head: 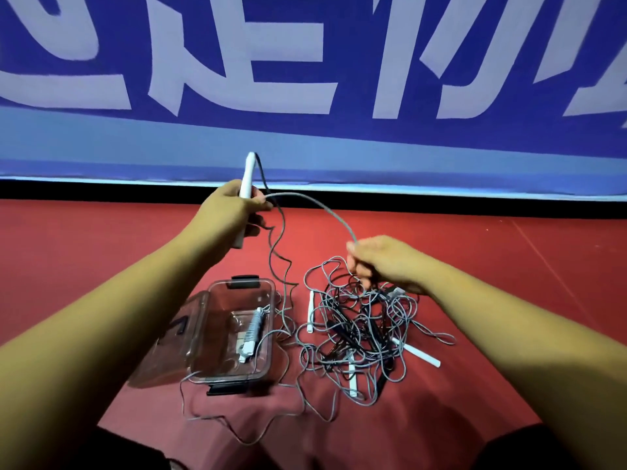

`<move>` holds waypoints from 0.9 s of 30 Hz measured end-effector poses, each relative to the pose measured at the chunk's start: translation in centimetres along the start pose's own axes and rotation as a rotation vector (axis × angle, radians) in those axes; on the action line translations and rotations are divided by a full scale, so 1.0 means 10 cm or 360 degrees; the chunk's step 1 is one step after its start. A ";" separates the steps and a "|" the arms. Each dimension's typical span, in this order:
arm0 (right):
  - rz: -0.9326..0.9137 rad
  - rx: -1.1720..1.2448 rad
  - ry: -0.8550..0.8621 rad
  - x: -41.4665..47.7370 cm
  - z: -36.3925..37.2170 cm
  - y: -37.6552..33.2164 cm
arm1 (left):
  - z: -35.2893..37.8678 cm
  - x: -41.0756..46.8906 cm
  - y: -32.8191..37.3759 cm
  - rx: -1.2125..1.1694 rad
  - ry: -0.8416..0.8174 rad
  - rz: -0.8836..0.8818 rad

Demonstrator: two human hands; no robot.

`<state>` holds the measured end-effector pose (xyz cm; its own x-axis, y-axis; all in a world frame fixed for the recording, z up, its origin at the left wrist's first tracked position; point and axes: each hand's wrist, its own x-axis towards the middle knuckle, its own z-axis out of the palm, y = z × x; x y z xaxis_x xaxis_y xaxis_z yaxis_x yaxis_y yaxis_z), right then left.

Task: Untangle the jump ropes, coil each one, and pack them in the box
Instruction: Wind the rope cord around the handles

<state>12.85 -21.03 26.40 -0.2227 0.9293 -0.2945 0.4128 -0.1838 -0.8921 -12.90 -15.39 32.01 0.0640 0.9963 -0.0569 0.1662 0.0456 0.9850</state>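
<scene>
My left hand [230, 212] grips a white jump-rope handle [246, 178] upright above the red floor. Its grey cord [315, 206] arcs right to my right hand [383, 262], which pinches it above the tangle. The tangled pile of grey and black ropes [363, 334] with several white handles lies on the floor below my right hand. A clear plastic box [237, 334] stands open to the left of the pile. One coiled rope [252, 329] with white handles lies inside it.
The box's clear lid [176, 337] hangs open on its left side, partly behind my left forearm. Loose cord loops [237, 422] trail on the red floor in front of the box. A blue banner with pale lettering [305, 79] covers the wall ahead.
</scene>
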 end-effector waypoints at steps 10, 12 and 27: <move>-0.0275 0.2108 0.0151 -0.08 0.03 -0.73 | 0.27 -0.38 -0.10 -0.0351 -0.0972 -0.0365; -0.0283 0.2147 0.0270 -0.05 0.00 -0.69 | 0.28 -0.49 -0.15 -0.0512 -0.1368 -0.0662; -0.0132 -0.0199 0.0486 0.02 0.03 -0.44 | 0.51 -0.45 -0.19 -0.0513 -0.1384 -0.0677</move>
<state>10.70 -20.14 30.17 0.0067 0.9959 -0.0897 0.5138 -0.0804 -0.8541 -8.50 -20.29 29.55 0.7755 0.5009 -0.3842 0.0771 0.5290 0.8451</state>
